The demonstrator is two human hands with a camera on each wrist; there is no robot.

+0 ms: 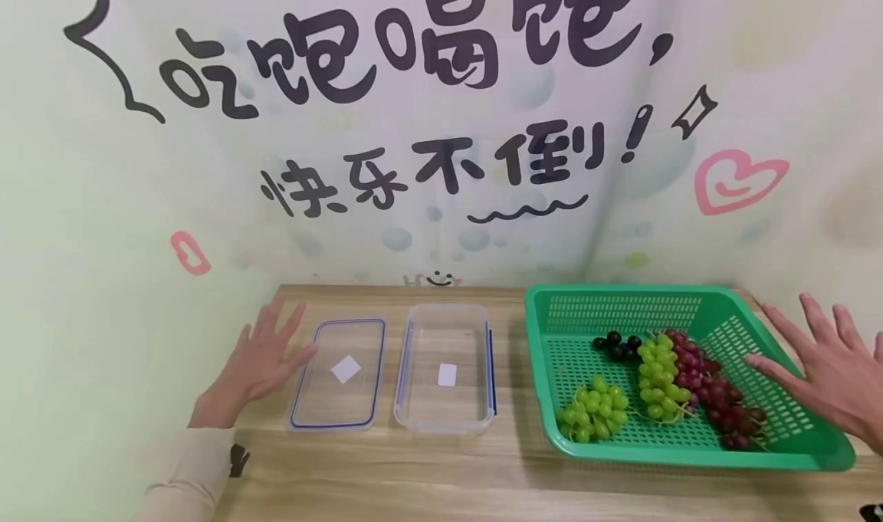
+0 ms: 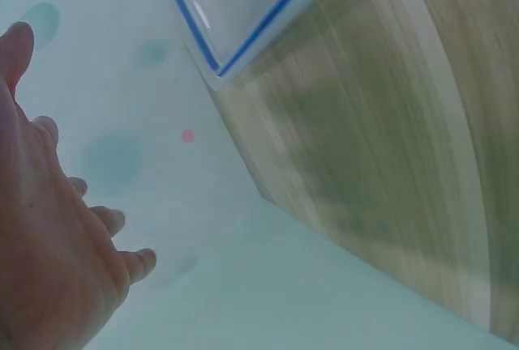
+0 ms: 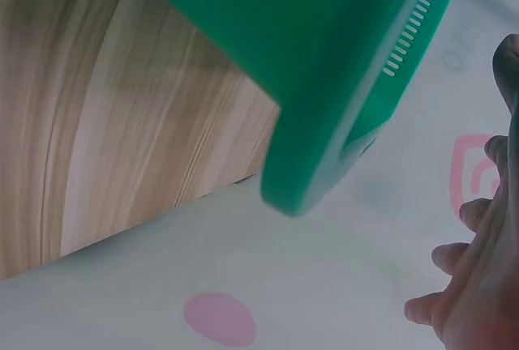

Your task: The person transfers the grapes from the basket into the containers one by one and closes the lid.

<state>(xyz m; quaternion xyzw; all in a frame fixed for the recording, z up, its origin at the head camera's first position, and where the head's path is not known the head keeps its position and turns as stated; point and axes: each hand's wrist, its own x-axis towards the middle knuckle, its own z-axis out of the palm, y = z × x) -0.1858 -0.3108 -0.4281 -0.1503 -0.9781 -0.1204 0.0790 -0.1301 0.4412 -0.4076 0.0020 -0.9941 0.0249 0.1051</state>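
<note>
My left hand (image 1: 258, 357), fingers spread and holding nothing, is at the left beside a clear lid (image 1: 320, 388) with a blue seal; the thumb overlaps the lid's edge in the head view. To the right of the lid stands a clear plastic container (image 1: 444, 411) without a cover. A green basket (image 1: 690, 461) holds green grapes (image 1: 595, 408), a longer green bunch (image 1: 658, 376), red grapes (image 1: 724, 399) and a few black grapes (image 1: 616, 346). Over the basket's right side, my right hand (image 1: 831, 369) is spread with nothing in it.
All of this sits on a wood-grain table (image 1: 386, 476). A white wall covering (image 1: 441, 238) with black lettering and pink hearts rises right behind the table's back edge. White square labels lie on the lid and in the container.
</note>
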